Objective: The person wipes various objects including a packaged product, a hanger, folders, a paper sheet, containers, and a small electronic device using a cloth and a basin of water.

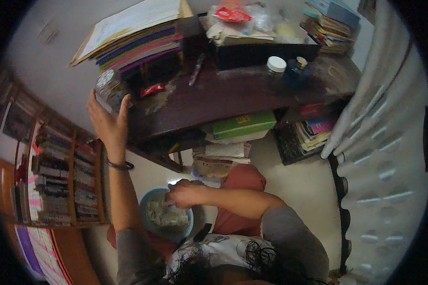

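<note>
My left hand point(108, 119) reaches to the desk's left end. Its fingers and thumb are around a clear jar point(110, 87) with a patterned light lid; what is inside the jar is not clear. My right hand point(185, 194) is over the rim of a light blue bin point(188, 226) on the floor between my legs. Pale crumpled waste point(166, 215) lies in the bin. The right fingers are curled and blurred, so whether they grip something cannot be told. A small red wrapper point(152, 90) lies on the dark wooden desk point(214, 92) near the jar.
On the desk are a stack of folders point(139, 50), a pen point(197, 69), a white-lidded jar point(276, 65), a dark blue bottle point(297, 71) and a black box point(264, 53). Below are a green box point(244, 125) and papers point(219, 151). A bookshelf point(71, 171) stands left, a curtain point(381, 171) right.
</note>
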A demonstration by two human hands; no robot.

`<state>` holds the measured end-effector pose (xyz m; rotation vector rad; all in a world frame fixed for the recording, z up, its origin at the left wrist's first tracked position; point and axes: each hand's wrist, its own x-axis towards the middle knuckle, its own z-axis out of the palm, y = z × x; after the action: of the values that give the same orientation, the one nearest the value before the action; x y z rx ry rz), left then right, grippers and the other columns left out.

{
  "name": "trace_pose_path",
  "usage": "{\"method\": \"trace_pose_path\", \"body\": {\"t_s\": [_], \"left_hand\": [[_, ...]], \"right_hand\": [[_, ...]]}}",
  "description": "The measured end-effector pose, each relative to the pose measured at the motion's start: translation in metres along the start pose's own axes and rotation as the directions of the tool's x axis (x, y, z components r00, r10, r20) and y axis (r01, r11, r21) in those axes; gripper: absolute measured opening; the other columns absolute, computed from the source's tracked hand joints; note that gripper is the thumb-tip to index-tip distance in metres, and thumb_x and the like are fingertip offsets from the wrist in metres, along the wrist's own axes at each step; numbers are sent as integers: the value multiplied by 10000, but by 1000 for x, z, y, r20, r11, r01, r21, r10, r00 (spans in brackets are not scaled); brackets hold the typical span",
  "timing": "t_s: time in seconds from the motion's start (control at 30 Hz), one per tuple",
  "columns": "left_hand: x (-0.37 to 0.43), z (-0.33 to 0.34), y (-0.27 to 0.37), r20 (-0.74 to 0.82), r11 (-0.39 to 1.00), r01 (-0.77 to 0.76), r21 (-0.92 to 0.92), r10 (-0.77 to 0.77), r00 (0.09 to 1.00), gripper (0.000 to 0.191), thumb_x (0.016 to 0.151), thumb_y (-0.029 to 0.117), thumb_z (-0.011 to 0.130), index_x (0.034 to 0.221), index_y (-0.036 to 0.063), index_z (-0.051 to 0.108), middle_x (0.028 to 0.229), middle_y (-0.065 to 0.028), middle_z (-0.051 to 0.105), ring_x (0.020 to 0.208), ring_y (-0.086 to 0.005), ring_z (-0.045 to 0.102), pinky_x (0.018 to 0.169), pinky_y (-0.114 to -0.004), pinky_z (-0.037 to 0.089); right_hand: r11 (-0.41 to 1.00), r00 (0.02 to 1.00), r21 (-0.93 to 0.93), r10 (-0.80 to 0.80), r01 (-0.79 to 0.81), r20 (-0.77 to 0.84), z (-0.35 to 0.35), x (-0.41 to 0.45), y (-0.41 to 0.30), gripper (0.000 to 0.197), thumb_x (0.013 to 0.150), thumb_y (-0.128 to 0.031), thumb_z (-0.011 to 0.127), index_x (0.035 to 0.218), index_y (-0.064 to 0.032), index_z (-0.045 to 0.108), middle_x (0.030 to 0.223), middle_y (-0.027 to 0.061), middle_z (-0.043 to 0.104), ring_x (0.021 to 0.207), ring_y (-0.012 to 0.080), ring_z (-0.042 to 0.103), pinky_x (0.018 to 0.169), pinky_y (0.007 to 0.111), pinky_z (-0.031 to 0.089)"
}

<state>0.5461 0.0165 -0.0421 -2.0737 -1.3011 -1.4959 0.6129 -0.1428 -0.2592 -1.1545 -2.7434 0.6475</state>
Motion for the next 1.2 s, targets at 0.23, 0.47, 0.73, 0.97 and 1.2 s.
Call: {"method": "trace_pose_path", "body": {"t_s": [0.23, 0.47, 0.73, 0.97, 1.2], "left_hand": [[15, 17, 120, 90, 951, -290, -106, 300, 950, 742, 693, 332, 825, 1275, 12, 496, 1311, -214, 502, 1226, -366, 475, 1015, -442, 390], [12, 37, 78, 335, 981, -134, -143, 176, 926, 659, 682, 522, 777, 1082, 24, 614, 960, -166, 665, 883, -349, 646, 774, -426, 511], [12, 26, 38, 442, 904, 262, -339, -92, 892, 674, 757, 515, 752, 1147, -1, 565, 1018, -176, 656, 948, -278, 653, 798, -354, 510], [1, -4, -33, 493, 495, 536, -684, -228, 839, 532, 842, 213, 746, 1237, -11, 468, 1190, -131, 585, 1102, -220, 565, 944, -327, 447], [8, -2, -81, 572, 737, 404, -542, -29, 820, 570, 799, 201, 786, 1256, 21, 497, 1183, -112, 588, 1153, -237, 531, 953, -355, 445]], "right_hand": [[976, 975, 108, 176, -191, 135, -69, -30, -36, 263, 957, -311, 461, 1159, -254, 619, 1146, 132, 549, 1104, 345, 561, 886, 444, 512], [987, 991, 120, 93, -105, 101, -65, -27, -21, 225, 817, -123, 494, 982, -227, 604, 983, 120, 567, 905, 307, 614, 666, 443, 485], [992, 985, 120, -16, 37, -170, -11, -10, -11, 197, 781, -114, 530, 937, -204, 611, 839, 59, 606, 887, 278, 628, 669, 431, 510], [993, 986, 120, 43, -24, -158, -25, -19, -11, 298, 715, -140, 624, 1012, -144, 648, 907, 149, 621, 799, 327, 653, 678, 437, 525], [993, 991, 117, 37, -21, -131, -16, -9, -15, 275, 712, -135, 619, 985, -136, 653, 911, 140, 621, 809, 329, 654, 666, 444, 521]]}}
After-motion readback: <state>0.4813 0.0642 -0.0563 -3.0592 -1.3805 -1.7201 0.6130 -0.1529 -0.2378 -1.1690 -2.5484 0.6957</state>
